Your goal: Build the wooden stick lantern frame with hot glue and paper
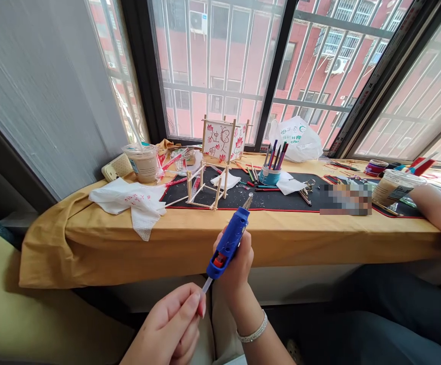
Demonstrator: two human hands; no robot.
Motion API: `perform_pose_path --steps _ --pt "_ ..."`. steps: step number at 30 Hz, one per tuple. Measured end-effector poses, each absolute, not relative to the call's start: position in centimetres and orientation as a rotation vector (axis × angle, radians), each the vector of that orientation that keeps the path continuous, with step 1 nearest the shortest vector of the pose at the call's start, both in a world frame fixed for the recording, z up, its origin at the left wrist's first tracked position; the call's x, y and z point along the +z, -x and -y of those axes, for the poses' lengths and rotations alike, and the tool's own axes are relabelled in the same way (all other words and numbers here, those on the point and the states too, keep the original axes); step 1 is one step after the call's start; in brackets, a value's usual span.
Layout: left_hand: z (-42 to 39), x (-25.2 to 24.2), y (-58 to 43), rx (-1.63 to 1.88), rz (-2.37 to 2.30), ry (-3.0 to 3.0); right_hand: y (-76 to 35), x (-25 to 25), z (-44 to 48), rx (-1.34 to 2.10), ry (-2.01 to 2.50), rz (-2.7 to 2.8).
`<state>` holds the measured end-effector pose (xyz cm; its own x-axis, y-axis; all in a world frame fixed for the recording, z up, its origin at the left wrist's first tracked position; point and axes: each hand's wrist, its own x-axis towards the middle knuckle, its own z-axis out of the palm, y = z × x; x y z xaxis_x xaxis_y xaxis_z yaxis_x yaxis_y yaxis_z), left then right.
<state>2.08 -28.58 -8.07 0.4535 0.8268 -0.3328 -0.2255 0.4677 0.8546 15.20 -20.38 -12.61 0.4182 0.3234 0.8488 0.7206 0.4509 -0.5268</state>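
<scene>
My right hand (237, 266), a bracelet on its wrist, is closed around a blue glue gun (228, 243) whose nozzle points up toward the table edge. My left hand (175, 319) is below it, fingers pinched on the clear glue stick (206, 286) that pokes out of the gun's back end. Both hands are over my lap, in front of the yellow-clothed table (190, 238). A small frame of wooden sticks (205, 190) stands on a black mat (266, 200) just beyond the gun.
Behind the frame stands a painted paper lantern (222, 139). A cup of pens (270, 172), white tissues (133, 203), an iced drink (143, 162) and a plastic bag (296, 137) are on the table. Another person's arm (437, 213) rests at the right by a second drink (395, 185).
</scene>
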Motion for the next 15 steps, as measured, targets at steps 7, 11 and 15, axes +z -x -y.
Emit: perform_pose_path --steps 7,11,15 --pt "28.42 -8.76 -2.52 0.808 -0.87 -0.875 -15.08 -12.21 20.69 -0.242 1.144 1.198" --pt "28.42 -9.03 -2.8 0.816 -0.863 -0.885 -15.07 -12.53 20.54 -0.172 1.152 1.211" --pt "28.09 -8.87 -3.11 0.821 -0.859 -0.894 -15.09 -12.89 20.24 -0.111 1.156 1.211"
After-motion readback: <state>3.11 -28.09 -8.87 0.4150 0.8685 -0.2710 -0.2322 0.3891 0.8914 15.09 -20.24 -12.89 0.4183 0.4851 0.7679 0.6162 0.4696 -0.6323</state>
